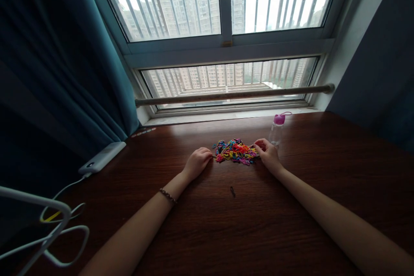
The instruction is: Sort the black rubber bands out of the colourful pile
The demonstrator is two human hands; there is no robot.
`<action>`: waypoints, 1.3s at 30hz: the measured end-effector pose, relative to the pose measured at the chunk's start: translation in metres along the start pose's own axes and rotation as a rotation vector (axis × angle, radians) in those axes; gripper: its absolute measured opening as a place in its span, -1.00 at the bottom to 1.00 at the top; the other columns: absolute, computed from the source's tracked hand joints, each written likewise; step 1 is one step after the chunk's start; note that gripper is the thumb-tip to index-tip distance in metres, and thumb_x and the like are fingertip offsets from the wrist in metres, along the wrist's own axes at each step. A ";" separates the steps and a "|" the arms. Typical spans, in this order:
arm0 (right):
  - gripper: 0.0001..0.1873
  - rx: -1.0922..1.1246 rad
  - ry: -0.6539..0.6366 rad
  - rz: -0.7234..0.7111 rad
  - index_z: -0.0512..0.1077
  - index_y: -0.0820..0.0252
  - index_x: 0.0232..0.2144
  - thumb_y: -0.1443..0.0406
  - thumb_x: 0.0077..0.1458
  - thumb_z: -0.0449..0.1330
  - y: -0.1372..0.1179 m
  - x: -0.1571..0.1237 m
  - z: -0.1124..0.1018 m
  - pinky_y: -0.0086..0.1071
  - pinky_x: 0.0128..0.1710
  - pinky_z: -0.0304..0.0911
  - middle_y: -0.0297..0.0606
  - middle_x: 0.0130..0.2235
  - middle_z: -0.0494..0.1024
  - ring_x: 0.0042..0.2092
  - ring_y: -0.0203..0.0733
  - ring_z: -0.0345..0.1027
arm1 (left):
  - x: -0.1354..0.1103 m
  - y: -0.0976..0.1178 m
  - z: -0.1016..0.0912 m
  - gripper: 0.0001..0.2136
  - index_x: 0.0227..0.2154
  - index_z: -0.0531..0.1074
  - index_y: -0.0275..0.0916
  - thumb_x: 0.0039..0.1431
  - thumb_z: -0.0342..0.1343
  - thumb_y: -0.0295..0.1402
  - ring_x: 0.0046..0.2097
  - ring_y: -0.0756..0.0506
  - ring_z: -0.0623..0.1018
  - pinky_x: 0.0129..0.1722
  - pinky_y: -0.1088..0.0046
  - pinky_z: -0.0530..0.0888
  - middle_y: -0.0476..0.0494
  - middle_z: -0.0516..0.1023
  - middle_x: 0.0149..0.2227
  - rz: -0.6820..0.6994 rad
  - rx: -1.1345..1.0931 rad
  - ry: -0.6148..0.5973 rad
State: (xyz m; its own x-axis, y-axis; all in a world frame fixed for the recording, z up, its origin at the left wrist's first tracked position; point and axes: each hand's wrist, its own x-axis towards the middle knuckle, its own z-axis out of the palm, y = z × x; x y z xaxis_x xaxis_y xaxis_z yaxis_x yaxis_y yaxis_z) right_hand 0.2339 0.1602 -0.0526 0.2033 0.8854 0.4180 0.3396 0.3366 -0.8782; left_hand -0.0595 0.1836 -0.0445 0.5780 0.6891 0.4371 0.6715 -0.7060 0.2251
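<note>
Through the feed I see a pink-capped bottle (277, 130) near the window (227, 54), a white device (105, 156) beside the blue curtain (80, 56).

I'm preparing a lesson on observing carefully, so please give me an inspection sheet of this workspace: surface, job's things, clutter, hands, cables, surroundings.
Surface: dark reddish-brown wooden table, glossy near the window.
Job's things: multicoloured pile of small loops; one dark piece lies apart, nearer the person.
Clutter: clear bottle with pink cap, upright behind the right hand; white device at left.
Hands: left hand at the pile's left edge, right hand at its right; whether either grips anything is too small to tell.
Cables: white cord runs from the device.
Surroundings: blue curtain left; barred window ahead.
</note>
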 end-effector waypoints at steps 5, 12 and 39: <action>-0.76 0.009 -0.156 -0.033 0.41 0.23 -0.43 0.16 -0.04 0.13 -0.032 -0.015 0.006 -0.39 -0.46 0.25 -0.22 -0.43 0.50 -0.44 -0.23 0.34 | -0.002 0.002 -0.001 -0.85 -0.42 0.41 -0.24 0.13 -0.07 -0.47 -0.25 -0.07 0.41 -0.21 0.40 0.35 -0.13 0.44 -0.36 -0.069 0.028 0.012; -0.85 -0.096 -0.774 -0.370 0.50 0.18 -0.44 0.27 -0.02 0.14 -0.076 -0.062 0.025 -0.47 -0.48 0.17 -0.30 -0.52 0.48 -0.47 -0.31 0.28 | -0.003 0.001 0.002 -0.90 -0.41 0.38 -0.24 0.09 -0.03 -0.49 -0.27 -0.06 0.41 -0.25 0.43 0.35 -0.11 0.43 -0.37 -0.135 -0.035 0.071; -0.81 -0.407 -0.096 -0.185 0.47 0.11 -0.33 0.30 -0.04 0.12 0.001 -0.005 -0.004 -0.28 -0.27 0.21 -0.30 -0.37 0.52 -0.31 -0.15 0.30 | -0.002 0.039 -0.003 -0.82 -0.41 0.47 -0.22 0.14 -0.02 -0.34 -0.31 -0.05 0.40 -0.27 0.44 0.34 -0.13 0.48 -0.39 -0.005 -0.134 0.025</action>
State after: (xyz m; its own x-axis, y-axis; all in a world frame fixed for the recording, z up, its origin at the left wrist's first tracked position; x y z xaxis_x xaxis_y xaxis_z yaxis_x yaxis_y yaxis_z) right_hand 0.2368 0.1545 -0.0543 0.0258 0.8546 0.5187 0.6990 0.3555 -0.6205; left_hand -0.0357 0.1543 -0.0342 0.5624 0.6894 0.4566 0.6050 -0.7195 0.3411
